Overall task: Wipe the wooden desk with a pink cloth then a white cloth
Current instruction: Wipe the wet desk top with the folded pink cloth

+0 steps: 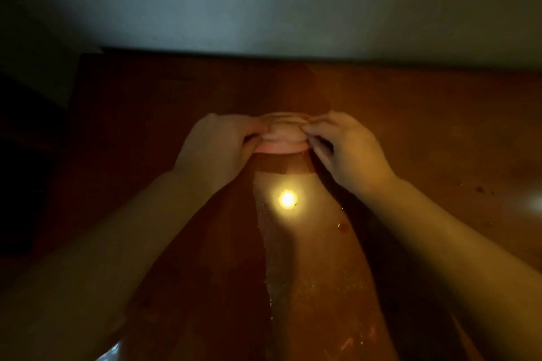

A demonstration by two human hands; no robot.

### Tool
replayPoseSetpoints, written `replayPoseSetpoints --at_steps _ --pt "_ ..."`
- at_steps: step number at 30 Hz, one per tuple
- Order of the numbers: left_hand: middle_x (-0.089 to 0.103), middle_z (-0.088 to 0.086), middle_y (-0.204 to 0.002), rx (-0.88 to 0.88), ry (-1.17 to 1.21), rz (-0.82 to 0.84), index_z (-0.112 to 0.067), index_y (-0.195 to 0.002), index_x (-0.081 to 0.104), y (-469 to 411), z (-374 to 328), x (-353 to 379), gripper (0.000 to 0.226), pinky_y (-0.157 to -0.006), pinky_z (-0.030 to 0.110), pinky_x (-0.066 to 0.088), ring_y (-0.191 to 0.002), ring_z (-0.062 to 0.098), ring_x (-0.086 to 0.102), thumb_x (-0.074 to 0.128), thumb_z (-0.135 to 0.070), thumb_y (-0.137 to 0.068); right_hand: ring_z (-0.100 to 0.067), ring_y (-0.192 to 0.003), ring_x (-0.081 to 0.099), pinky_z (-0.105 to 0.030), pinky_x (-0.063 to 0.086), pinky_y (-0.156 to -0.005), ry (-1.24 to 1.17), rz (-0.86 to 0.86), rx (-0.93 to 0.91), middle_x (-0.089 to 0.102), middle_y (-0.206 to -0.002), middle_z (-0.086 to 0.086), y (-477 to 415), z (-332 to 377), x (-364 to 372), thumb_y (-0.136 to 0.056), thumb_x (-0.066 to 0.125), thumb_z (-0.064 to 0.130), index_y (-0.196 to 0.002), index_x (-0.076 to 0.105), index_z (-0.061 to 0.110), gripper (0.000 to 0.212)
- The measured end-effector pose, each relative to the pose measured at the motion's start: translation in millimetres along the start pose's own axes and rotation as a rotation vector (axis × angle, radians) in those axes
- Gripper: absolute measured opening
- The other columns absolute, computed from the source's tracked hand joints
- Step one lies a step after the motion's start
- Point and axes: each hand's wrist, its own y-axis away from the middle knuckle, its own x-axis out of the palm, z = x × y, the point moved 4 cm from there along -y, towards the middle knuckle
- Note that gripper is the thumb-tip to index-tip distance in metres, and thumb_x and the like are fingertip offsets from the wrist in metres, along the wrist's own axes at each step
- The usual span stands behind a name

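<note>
Nearest me, at 6 o'clock, a bright glare spot point(287, 199) sits on the wooden counter point(425, 126), with a few small stains point(341, 226) just past it toward 4 o'clock. Beyond that, dead centre, my left hand point(218, 141) and right hand point(349, 146) meet over the pink cloth point(281, 138). It is bunched or folded and seems to rest on the counter.

The cloth's long axis runs 9 to 3 o'clock. It lies at 3 o'clock from the left fingers point(255, 126) and at 9 o'clock from the right fingers point(316, 127), so neither hand is nearer. Both sets of fingers are curled and pinch one end each.

I count one pink cloth and two hands; no white cloth is in view. Behind the counter at 12 o'clock stands a grey wall point(322, 9).

I'd judge the wipe can start toward either side.
</note>
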Motion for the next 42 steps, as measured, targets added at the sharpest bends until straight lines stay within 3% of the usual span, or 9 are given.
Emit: replayPoseSetpoints --at_steps 3,6,10,14,21,26,33,37,42 --pt "0.071 0.002 -0.120 -0.036 -0.024 -0.002 -0.020 -0.118 0.072 -12.8 -0.8 0.0 0.029 -0.094 0.036 0.050 -0.109 0.023 0.066 0.067 -0.020 -0.090 -0.020 -0.114 0.059 -0.031 0.048 -0.099 0.021 0.028 -0.002 0.066 -0.122 -0.005 -16.8 -9.1 0.0 -0.093 0.064 0.014 -0.117 0.071 0.014 0.026" --pt "0.069 -0.006 -0.124 -0.067 0.015 0.004 -0.026 -0.120 0.071 8.1 -6.0 1.7 0.031 -0.098 0.024 0.044 -0.113 0.012 0.063 0.067 -0.021 -0.090 -0.016 -0.116 0.058 -0.026 0.044 -0.101 -0.027 0.069 -0.039 0.065 -0.124 -0.002 3.9 -7.8 -3.6 -0.093 0.062 0.018 -0.118 0.070 0.016 0.027" --pt "0.069 -0.006 -0.122 -0.016 0.005 0.000 -0.021 -0.118 0.073 63.3 -26.4 7.8 0.032 -0.095 0.026 0.048 -0.113 0.006 0.063 0.074 -0.020 -0.086 -0.019 -0.118 0.058 -0.034 0.042 -0.109 -0.096 0.094 -0.134 0.066 -0.123 -0.004 56.4 4.7 0.6 -0.092 0.065 0.017 -0.117 0.071 0.015 0.027" --pt "0.068 -0.005 -0.126 -0.040 -0.095 0.022 -0.022 -0.122 0.069 65.3 -34.8 8.5 0.033 -0.096 0.038 0.051 -0.115 0.012 0.064 0.070 -0.030 -0.090 -0.022 -0.109 0.060 -0.036 0.051 -0.094 -0.073 0.071 -0.226 0.067 -0.115 -0.005 41.1 3.1 -3.8 -0.093 0.062 0.015 -0.115 0.072 0.013 0.024" --pt "0.068 -0.006 -0.124 -0.304 -0.079 -0.013 -0.027 -0.121 0.070 49.4 -44.6 4.2 0.030 -0.103 0.029 0.045 -0.113 0.012 0.063 0.069 -0.028 -0.091 -0.022 -0.107 0.058 -0.036 0.050 -0.091 -0.051 0.083 -0.119 0.067 -0.112 -0.002 30.8 10.8 -6.3 -0.094 0.061 0.012 -0.112 0.073 0.015 0.022" --pt "0.069 -0.008 -0.121 -0.194 -0.026 0.023 -0.024 -0.116 0.073 92.5 -49.0 6.9 0.029 -0.101 0.024 0.048 -0.113 0.007 0.064 0.073 -0.023 -0.087 -0.025 -0.112 0.061 -0.043 0.049 -0.102 -0.082 0.062 -0.152 0.067 -0.113 -0.005 91.8 27.7 3.2 -0.091 0.061 0.017 -0.114 0.072 0.014 0.026" --pt "0.069 -0.003 -0.123 -0.230 -0.077 -0.013 -0.023 -0.121 0.069 56.6 -34.9 4.3 0.030 -0.103 0.034 0.048 -0.112 0.013 0.064 0.067 -0.026 -0.092 -0.022 -0.108 0.057 -0.039 0.049 -0.094 -0.033 0.049 -0.070 0.067 -0.113 -0.003 29.9 18.6 -0.4 -0.097 0.058 0.013 -0.117 0.071 0.016 0.025" --pt "0.072 -0.004 -0.115 -0.162 -0.003 -0.007 -0.022 -0.112 0.074 104.3 -52.2 6.5 0.029 -0.092 0.033 0.053 -0.101 0.015 0.070 0.077 -0.020 -0.084 -0.024 -0.111 0.059 -0.043 0.042 -0.109 -0.062 0.037 -0.091 0.068 -0.114 -0.005 94.2 34.6 0.4 -0.092 0.061 0.015 -0.114 0.072 0.014 0.025" --pt "0.073 -0.003 -0.113 -0.065 -0.032 -0.027 -0.019 -0.108 0.075 125.5 -57.0 13.1 0.025 -0.085 0.031 0.047 -0.095 0.013 0.070 0.077 -0.018 -0.083 -0.025 -0.107 0.060 -0.045 0.044 -0.108 -0.057 0.017 -0.167 0.068 -0.109 -0.008 116.2 41.9 6.5 -0.091 0.060 0.016 -0.112 0.072 0.011 0.025"
